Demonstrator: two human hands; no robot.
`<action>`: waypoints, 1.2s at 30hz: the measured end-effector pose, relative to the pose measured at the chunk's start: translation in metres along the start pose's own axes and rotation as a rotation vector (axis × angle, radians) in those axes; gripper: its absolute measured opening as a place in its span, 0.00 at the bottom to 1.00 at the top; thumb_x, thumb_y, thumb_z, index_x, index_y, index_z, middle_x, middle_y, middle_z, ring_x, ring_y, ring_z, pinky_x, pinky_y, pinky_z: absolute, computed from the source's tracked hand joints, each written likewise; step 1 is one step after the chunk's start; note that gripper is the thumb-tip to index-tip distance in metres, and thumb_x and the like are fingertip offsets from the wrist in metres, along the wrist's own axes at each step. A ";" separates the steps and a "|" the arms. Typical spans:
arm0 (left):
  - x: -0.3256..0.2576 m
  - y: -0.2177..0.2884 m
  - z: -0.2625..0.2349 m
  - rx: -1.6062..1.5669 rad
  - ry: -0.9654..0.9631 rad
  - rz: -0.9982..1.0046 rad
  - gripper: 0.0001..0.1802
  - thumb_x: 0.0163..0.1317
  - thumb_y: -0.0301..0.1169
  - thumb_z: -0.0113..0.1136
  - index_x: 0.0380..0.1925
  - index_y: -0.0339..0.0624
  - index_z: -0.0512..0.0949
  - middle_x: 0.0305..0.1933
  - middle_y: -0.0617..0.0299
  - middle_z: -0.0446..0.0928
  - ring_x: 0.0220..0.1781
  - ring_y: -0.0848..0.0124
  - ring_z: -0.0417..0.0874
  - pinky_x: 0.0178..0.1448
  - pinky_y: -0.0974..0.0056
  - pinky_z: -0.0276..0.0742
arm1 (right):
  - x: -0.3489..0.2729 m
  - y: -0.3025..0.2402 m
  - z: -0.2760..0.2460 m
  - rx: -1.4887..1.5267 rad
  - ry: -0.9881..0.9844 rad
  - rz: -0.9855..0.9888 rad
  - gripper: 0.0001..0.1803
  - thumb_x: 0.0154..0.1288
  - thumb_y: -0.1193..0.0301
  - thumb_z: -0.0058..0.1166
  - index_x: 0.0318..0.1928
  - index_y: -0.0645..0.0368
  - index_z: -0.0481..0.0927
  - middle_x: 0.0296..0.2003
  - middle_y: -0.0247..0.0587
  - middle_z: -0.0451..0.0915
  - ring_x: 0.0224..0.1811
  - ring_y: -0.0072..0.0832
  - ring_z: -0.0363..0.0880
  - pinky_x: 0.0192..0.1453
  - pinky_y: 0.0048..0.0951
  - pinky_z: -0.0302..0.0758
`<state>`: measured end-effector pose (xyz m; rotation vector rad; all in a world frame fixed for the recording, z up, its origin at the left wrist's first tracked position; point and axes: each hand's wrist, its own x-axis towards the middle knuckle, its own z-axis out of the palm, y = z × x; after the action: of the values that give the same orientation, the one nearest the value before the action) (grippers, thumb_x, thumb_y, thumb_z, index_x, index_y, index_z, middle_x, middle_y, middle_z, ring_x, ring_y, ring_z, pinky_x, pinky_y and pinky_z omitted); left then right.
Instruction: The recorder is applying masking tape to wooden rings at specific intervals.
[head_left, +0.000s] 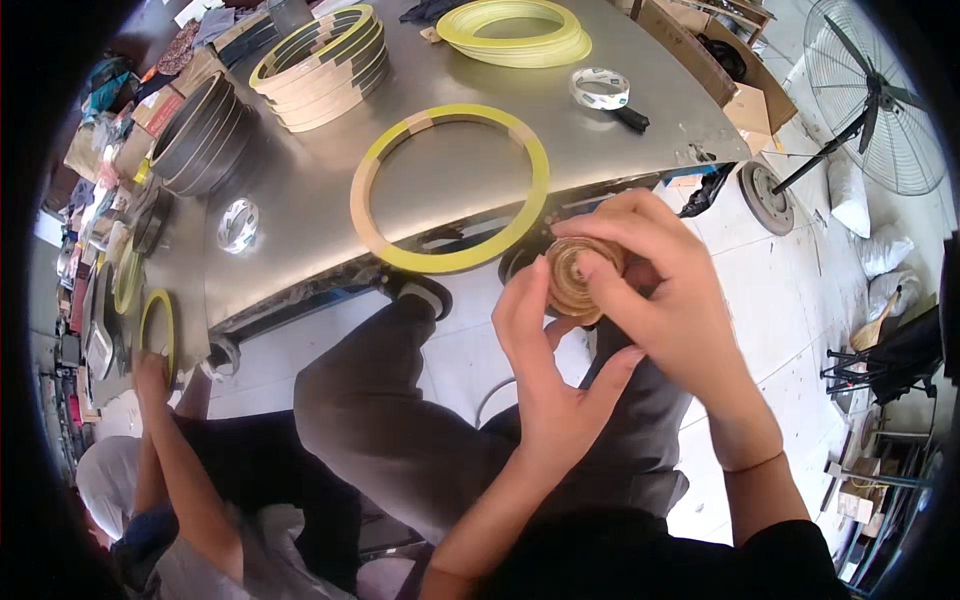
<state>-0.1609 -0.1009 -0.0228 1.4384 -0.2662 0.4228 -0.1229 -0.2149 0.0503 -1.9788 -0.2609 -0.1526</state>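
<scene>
We gripped a brown tape roll (583, 277) between both hands, left hand (548, 375) cupping beneath, right hand (655, 290) pinching its rim. It seemed light, stiff, sticky-edged; best held by the sides. A ring (450, 187) lay just beyond.

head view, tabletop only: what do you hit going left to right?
Small tape roll near the left edge → stack of yellow-edged rings → single yellow ring lying flat at the front → white tape roll → black marker-like object beside it.
</scene>
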 end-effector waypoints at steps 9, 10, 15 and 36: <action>-0.043 0.008 -0.043 0.220 0.213 -0.020 0.29 0.57 0.17 0.65 0.60 0.34 0.68 0.58 0.53 0.65 0.60 0.63 0.72 0.60 0.61 0.76 | -0.053 0.019 0.070 0.528 -0.032 0.252 0.12 0.74 0.70 0.50 0.51 0.64 0.76 0.47 0.37 0.75 0.43 0.20 0.80 0.36 0.20 0.79; -0.043 0.010 -0.046 0.161 0.253 -0.114 0.28 0.58 0.18 0.65 0.58 0.34 0.69 0.57 0.54 0.65 0.59 0.64 0.73 0.59 0.61 0.75 | -0.053 0.015 0.073 0.594 -0.047 0.314 0.15 0.73 0.66 0.52 0.51 0.65 0.77 0.45 0.40 0.73 0.41 0.24 0.80 0.36 0.22 0.80; -0.024 0.011 -0.069 -0.032 0.272 -0.381 0.19 0.62 0.23 0.64 0.53 0.34 0.73 0.52 0.58 0.74 0.55 0.69 0.76 0.60 0.63 0.73 | -0.046 0.021 0.060 0.412 -0.280 0.246 0.21 0.76 0.62 0.47 0.61 0.63 0.71 0.48 0.40 0.73 0.41 0.22 0.79 0.36 0.23 0.80; -0.018 0.042 -0.067 0.084 0.057 -0.294 0.06 0.61 0.18 0.60 0.33 0.36 0.72 0.48 0.59 0.72 0.50 0.73 0.73 0.58 0.68 0.68 | -0.022 0.054 0.027 -0.160 -0.145 -0.420 0.28 0.46 0.73 0.70 0.52 0.56 0.78 0.53 0.39 0.81 0.54 0.41 0.80 0.58 0.38 0.76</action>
<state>-0.2007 -0.0336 -0.0010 1.5173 0.0110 0.2364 -0.1308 -0.2138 -0.0140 -2.0730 -0.7801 -0.3076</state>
